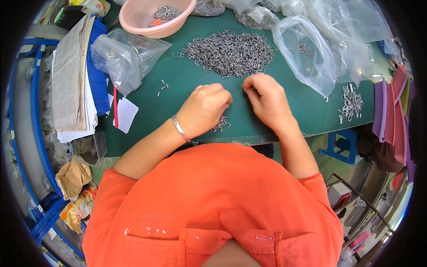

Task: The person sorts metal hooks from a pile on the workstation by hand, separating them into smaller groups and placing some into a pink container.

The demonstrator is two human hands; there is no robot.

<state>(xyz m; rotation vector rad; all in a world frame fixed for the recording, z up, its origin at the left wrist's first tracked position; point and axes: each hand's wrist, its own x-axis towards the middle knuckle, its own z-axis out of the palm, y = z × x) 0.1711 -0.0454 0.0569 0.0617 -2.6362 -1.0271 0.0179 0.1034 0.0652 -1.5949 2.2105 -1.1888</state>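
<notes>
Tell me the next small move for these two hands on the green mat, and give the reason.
Probably reach the right hand forward to draw more pieces from the big pile of small metal hooks. Both hands are closed together just below that pile, the left hand rests beside a small cluster of hooks, and whether either holds a piece is hidden.

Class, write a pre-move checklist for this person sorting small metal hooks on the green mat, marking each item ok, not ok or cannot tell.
1. Large heap of small grey metal hooks within reach: ok.
2. Left hand on green mat: ok.
3. Right hand beside it, apart: ok.
4. Hook pinched in fingers: cannot tell.
5. Small hook pile by left hand: ok.
6. Pink plastic basket upright: ok.
</notes>
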